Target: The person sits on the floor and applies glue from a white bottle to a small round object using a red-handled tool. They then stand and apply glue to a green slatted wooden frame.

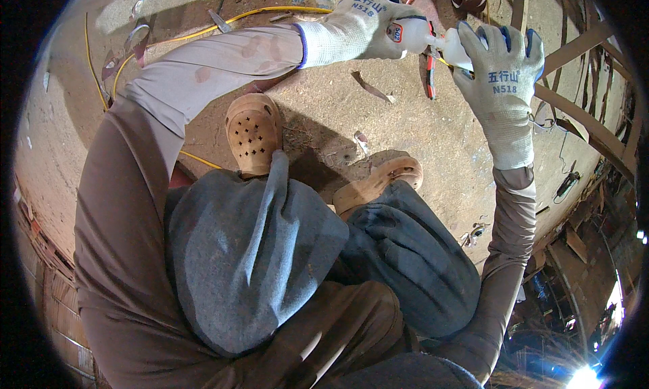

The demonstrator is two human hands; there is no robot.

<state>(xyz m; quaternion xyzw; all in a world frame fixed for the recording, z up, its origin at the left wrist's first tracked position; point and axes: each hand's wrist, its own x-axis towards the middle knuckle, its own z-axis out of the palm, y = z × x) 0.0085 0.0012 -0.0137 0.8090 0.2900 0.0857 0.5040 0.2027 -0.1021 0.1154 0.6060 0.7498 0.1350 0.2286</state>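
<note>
Squatting low on a dusty concrete floor [405, 139], the person works with both arms stretched forward over tan perforated clogs [252, 133]. A yellow cable [203, 31] trails across the ground behind, and dark bent wooden strips [574, 118] lie to the right. The left hand [368, 27], in a grey knit glove, is closed around a small white squeeze bottle [414, 34], held level just above the floor. The right hand [503, 78], gloved alike, wraps its fingers over the bottle's nozzle end [454, 47]; whether it pinches the cap or merely steadies it cannot be told. Red-handled pliers [430, 71] lie just beneath. In my judgement, steady support at the nozzle and gentle pressure on the body would serve best.
</note>
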